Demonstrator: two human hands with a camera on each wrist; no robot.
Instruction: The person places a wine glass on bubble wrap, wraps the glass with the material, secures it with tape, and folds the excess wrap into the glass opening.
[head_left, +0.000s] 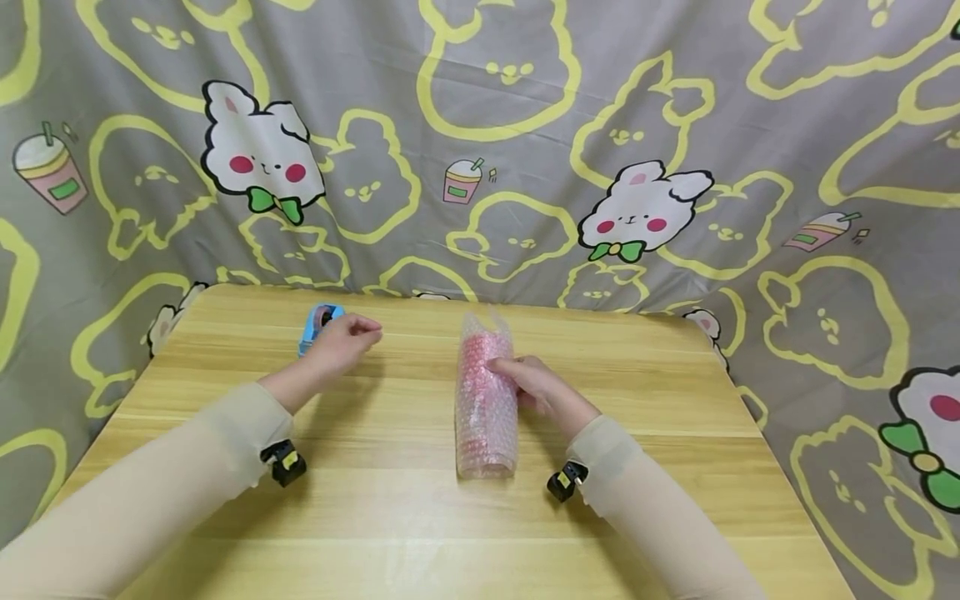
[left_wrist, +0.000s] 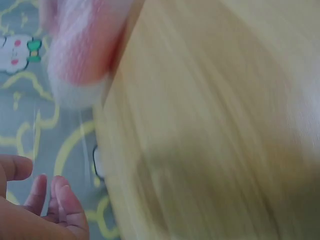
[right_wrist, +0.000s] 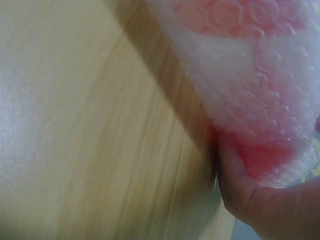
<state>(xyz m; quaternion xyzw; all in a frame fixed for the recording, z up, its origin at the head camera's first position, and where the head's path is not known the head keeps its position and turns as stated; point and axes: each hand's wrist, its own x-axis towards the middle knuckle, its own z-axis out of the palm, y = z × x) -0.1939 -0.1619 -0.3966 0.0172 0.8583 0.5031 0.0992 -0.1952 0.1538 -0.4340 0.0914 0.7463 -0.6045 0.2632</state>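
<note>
A pink-red item rolled in clear bubble wrap (head_left: 486, 417) lies lengthwise on the table. My right hand (head_left: 536, 382) grips this bundle from its right side, thumb on top; the other fingers are mostly hidden. The right wrist view shows the bubble wrap (right_wrist: 240, 75) close up, with a finger along its edge. To the left, my left hand (head_left: 345, 340) hovers just right of a blue tape dispenser (head_left: 306, 329), partly covering it. In the left wrist view its fingers (left_wrist: 70, 207) are loosely bent, thumb and fingertips apart; I cannot tell whether clear tape clings to them.
The wooden table (head_left: 405, 533) ends at a back edge against a grey curtain (head_left: 525, 250) with yellow outlines and white rabbits. More curtain hangs at both sides. A small black camera is strapped at each wrist.
</note>
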